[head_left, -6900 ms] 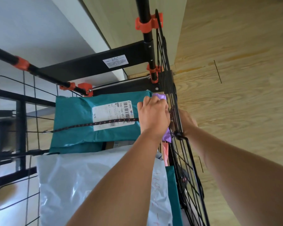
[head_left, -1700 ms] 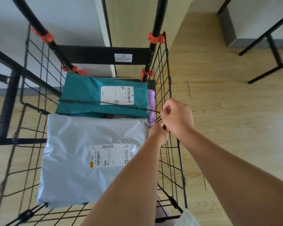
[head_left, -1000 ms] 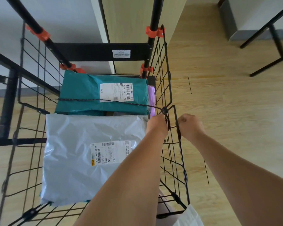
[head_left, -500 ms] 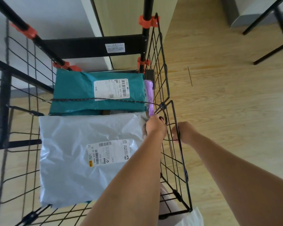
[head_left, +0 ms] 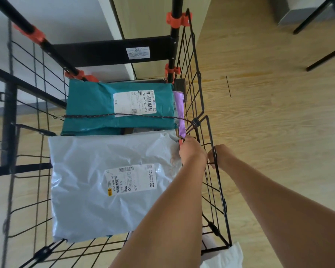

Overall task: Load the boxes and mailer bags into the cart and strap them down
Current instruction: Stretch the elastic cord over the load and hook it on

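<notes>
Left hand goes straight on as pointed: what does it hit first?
Probably the purple mailer bag beside the cart's right wire wall, just ahead of the left hand; depth unclear.

I've got the black wire cart (head_left: 104, 53) mid-frame, loaded: teal mailer bag (head_left: 97, 105) flat at upper centre with a black bungee cord (head_left: 97, 116) stretched across it, grey mailer bag (head_left: 85, 180) flat below, purple mailer (head_left: 179, 105) on edge against the cart's right wall.

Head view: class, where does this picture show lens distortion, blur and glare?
Head view: the cart bars splay and curve toward the edges; head view, left edge: its wires are blurred; head view, centre: sheen on the grey mailer bag, labels sharp.
</notes>
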The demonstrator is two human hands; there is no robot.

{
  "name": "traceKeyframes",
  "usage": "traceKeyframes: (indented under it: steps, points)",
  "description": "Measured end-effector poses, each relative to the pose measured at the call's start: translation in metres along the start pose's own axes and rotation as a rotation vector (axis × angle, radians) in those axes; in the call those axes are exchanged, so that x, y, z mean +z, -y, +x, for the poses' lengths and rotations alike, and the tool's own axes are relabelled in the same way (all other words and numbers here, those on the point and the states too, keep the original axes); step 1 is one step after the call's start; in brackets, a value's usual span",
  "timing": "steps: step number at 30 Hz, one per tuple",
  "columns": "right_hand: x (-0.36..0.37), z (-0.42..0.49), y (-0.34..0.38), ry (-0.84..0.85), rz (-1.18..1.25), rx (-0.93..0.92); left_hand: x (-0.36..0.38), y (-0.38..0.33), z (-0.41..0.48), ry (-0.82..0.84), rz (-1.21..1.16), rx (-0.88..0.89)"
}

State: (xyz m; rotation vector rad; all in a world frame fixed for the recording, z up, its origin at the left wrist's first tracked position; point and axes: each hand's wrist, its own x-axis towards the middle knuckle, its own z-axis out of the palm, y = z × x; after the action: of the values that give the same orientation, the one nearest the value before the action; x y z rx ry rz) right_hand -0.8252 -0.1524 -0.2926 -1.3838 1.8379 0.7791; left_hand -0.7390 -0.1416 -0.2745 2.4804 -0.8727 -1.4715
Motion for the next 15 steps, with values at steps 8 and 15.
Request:
traceKeyframes:
  steps: [8, 15]
  points:
    - [-0.023, -0.024, 0.002, -0.229, 0.220, 0.026, -0.044, -0.004, -0.010, -0.032, 0.106, 0.065]
    - [-0.063, -0.072, 0.033, -0.815, 0.298, -0.353, -0.096, 0.018, -0.005, -0.031, 0.137, 0.056]
